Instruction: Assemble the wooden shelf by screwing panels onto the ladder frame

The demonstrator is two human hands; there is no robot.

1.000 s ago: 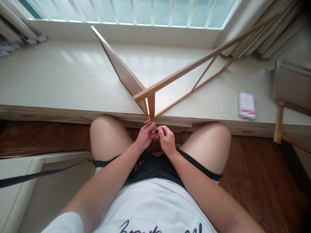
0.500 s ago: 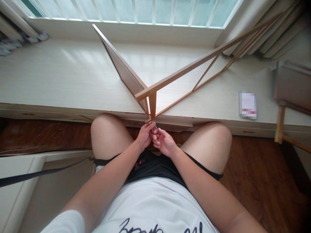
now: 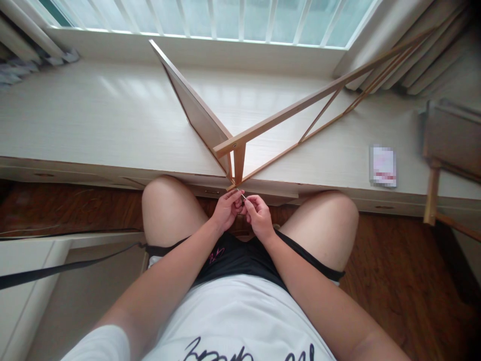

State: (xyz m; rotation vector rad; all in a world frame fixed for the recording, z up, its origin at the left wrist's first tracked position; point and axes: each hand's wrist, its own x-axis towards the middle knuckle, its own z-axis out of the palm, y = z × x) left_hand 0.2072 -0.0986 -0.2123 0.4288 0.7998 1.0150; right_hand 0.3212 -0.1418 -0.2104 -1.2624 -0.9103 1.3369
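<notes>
Left hand (image 3: 225, 213) and right hand (image 3: 259, 216) meet under the frame (image 3: 237, 150) corner.
Right fingers pinch a thin pin (image 3: 243, 197) just below the frame, at the bench (image 3: 93, 120) edge; left fingers curl against it, whether gripping I cannot tell.

Home room, window bench (image 3: 93, 120), curtains (image 3: 413, 55)

Right hand (image 3: 258, 216) pinches a thin metal pin (image 3: 243, 197) against the curled left hand (image 3: 226, 210), just below the wooden frame (image 3: 237, 163) corner.

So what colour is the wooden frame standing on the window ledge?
The frame is light tan, natural wood; the head view shows it best.
</notes>
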